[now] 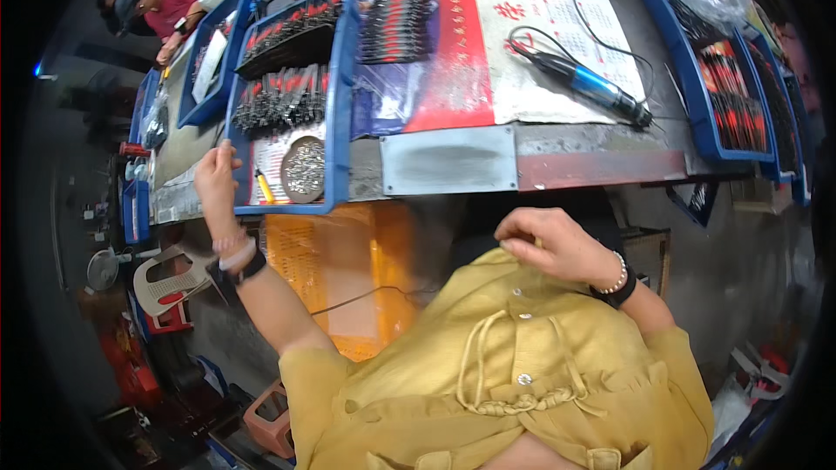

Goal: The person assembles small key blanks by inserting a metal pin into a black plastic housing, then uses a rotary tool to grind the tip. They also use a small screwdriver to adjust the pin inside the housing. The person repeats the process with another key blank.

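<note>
- Two hands are shown bare and well apart: the left hand (pixel 216 178) at the left wall of a blue tray (pixel 342 104), the right hand (pixel 559 245) in front of a yellow shirt (pixel 488 313).
- Left hand: the fingers are bent toward the tray wall, near the front corner; whether the wall is gripped or only neared cannot be told.
- Right hand: the fingers are loosely curled, thumb beneath; whether anything is held cannot be told.
- Tray position: placed on the desk (pixel 366 170), left of the middle, at the front edge. It is loaded with black-and-red parts (pixel 283 97), a round dish (pixel 302 198) of small metal pieces (pixel 304 167) and a yellow tool (pixel 264 184).
- Writing: red characters are printed on a red-and-white sheet (pixel 522 91) spread over the desk; the finer print cannot be read.
- Obstruction: the sheet is partly covered by a blue handheld tool (pixel 595 87) and a black cable (pixel 585 9).
- Desk front: a grey metal plate (pixel 449 161) is set along the edge.
- Right side: similar parts are held in a second tray (pixel 740 155).
- Below: an orange crate (pixel 387 248) is partly hidden by the shirt.
</note>
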Demonstrator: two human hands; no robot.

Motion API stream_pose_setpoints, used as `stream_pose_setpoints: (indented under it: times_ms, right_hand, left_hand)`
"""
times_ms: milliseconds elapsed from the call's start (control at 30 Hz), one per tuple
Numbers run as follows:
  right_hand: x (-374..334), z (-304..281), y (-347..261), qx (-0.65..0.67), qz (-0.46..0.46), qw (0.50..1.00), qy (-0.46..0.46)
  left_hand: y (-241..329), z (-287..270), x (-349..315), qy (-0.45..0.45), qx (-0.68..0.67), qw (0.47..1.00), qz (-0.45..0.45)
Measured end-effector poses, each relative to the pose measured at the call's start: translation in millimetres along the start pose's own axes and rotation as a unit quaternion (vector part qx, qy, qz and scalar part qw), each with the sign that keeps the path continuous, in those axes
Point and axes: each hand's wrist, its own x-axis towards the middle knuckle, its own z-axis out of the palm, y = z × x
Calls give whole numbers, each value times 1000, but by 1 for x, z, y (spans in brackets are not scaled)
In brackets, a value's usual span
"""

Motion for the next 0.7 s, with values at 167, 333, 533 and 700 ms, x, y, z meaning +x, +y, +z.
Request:
stream_pose_setpoints:
  times_ms: [167,333,533,700]
  right_hand:
    - [5,-1,2,215,29,971,97]
    - [-1,-9,2,394,39,916,56]
    - [-21,-24,6,412,41,908,66]
    - [-27,-27,12,401,40,911,87]
  left_hand:
    - [125,61,-182,-268,-435,856,-84]
    - [174,129,-248,-549,-586,542,-249]
    - [182,157,-259,-598,-586,473,-274]
    - [189,168,-264,-606,-571,480,-277]
